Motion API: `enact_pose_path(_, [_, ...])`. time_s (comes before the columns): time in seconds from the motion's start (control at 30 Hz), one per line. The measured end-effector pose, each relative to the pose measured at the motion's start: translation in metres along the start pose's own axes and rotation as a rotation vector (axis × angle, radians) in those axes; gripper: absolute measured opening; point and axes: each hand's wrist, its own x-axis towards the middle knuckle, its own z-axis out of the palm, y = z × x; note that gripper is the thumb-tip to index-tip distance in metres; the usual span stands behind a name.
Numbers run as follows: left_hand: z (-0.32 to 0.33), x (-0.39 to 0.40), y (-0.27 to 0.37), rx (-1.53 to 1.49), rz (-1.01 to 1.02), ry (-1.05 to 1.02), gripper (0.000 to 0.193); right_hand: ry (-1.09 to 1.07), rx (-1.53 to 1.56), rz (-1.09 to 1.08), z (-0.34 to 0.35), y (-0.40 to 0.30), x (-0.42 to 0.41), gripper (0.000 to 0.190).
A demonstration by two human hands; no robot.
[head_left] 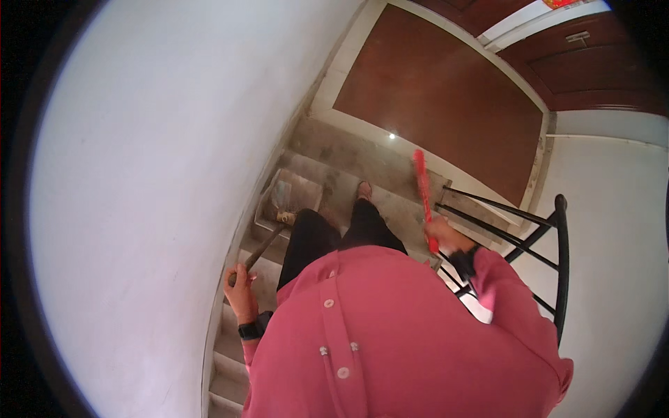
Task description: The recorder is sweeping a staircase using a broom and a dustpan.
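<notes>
My left hand point(240, 292) is closed around the end of a long wooden handle point(264, 246). That handle runs down to a metal dustpan point(306, 188) on the stairs beside the wall, in front of my left leg. Out to the right, my right hand point(447, 235) grips a red long-handled brush point(422, 177), its far end pointing away from me over the steps. The hand and brush are slightly blurred. My body hides part of the stairs, and my left knee overlaps the area near the dustpan's joint.
Concrete steps point(339, 137) meet a landing with a brown mat point(439, 89). A white wall point(157, 157) rises close on the left. The black metal railing point(562, 261) stands at the right. Dark red doors point(601, 68) are beyond the landing.
</notes>
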Motion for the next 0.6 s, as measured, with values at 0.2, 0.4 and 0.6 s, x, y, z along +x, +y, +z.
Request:
enact_pose_path(0.2, [0.046, 0.008, 0.002, 0.107, 0.006, 0.055, 0.013, -0.102, 0.571, 0.666, -0.053, -0.192, -0.015, 0.031])
enact_pose_path(0.4, [0.075, 0.062, 0.018, 0.109, 0.057, -0.039, 0.014, -0.163, 1.06, 0.584, -0.047, -0.165, 0.012, 0.049])
enact_pose_path(0.6, [0.132, 0.104, 0.042, 0.234, 0.062, -0.275, 0.016, -0.013, 1.243, 0.486, -0.018, -0.154, -0.01, 0.053])
